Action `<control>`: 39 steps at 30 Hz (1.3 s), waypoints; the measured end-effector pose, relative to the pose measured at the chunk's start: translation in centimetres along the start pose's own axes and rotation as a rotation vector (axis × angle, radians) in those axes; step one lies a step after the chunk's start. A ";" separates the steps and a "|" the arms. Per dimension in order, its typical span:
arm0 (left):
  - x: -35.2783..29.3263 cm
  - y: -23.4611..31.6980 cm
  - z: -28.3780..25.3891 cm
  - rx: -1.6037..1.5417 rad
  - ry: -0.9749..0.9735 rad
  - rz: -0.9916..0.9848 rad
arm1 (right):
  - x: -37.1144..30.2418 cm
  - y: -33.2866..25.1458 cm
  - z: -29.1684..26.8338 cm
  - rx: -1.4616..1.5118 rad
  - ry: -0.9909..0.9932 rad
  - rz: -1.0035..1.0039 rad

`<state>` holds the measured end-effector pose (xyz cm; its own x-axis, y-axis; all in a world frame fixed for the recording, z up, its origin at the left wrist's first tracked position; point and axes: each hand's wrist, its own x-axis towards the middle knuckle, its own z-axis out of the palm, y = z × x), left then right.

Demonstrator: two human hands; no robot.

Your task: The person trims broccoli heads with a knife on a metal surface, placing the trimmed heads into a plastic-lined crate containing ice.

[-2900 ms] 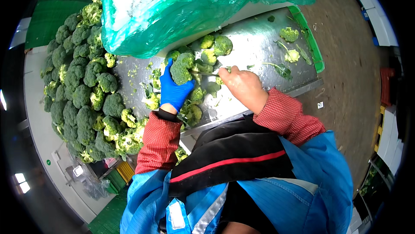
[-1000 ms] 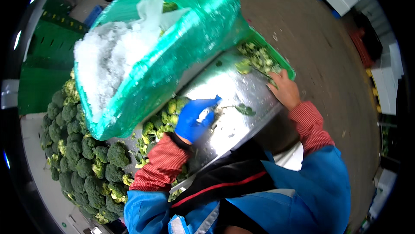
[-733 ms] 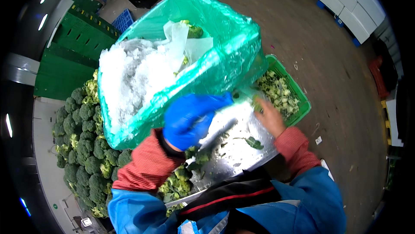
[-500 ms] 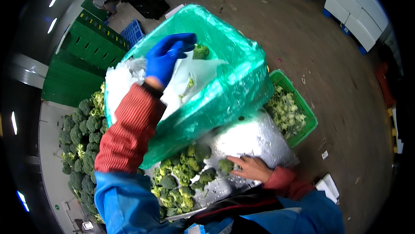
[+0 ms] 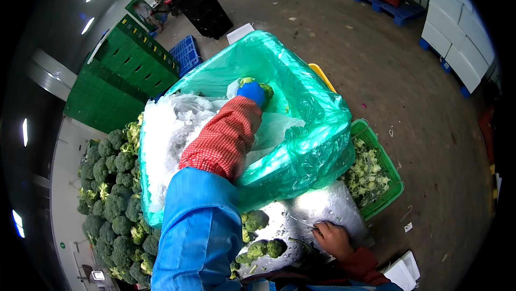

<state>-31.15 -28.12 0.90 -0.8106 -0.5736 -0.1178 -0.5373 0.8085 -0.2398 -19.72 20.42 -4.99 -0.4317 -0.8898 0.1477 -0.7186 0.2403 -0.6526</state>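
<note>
My left hand (image 5: 251, 93), in a blue glove, reaches down into a large bin lined with green plastic film (image 5: 317, 151). It touches a broccoli head (image 5: 266, 90) and white paper beside it; its fingers are hidden, so its grip cannot be made out. White crushed ice (image 5: 174, 135) fills the bin's left side, and a translucent sheet (image 5: 279, 127) lies near my wrist. My bare right hand (image 5: 334, 240) rests on the shiny metal worktop (image 5: 317, 202), fingers bent but apart. A thin line runs by its fingertips. Broccoli pieces (image 5: 258, 249) lie left of it.
Many broccoli heads (image 5: 118, 205) are heaped at the left. A green basket (image 5: 395, 191) of pale trimmings stands to the right. Farther off are green crates (image 5: 121, 70), a black stack (image 5: 196, 1), a blue pallet (image 5: 185, 54) and white boxes (image 5: 457, 27).
My left hand has gone from above the bin's paper down and right to the broccoli inside. My right hand has drawn away from a broccoli piece, toward the right. The view has shifted.
</note>
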 end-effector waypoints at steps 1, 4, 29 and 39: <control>-1.8 -0.2 -2.1 0.005 0.041 0.023 | 0.2 -0.2 -0.1 0.007 0.008 -0.008; -8.6 -0.5 -10.2 -0.017 0.059 0.041 | 0.6 -1.5 -0.2 0.041 0.005 -0.045; -37.9 9.0 -1.4 -0.989 0.209 0.628 | -1.0 -3.8 -2.0 1.352 -0.037 0.626; -41.6 11.9 3.3 -2.071 -0.406 -0.702 | -0.8 -5.5 2.7 0.738 -0.030 0.520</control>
<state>-3.03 4.94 -0.21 -0.5061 -0.5134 -0.6930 -0.2774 -0.6640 0.6944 -13.89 18.79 -3.52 -0.5824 -0.7507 -0.3117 0.1006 0.3140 -0.9441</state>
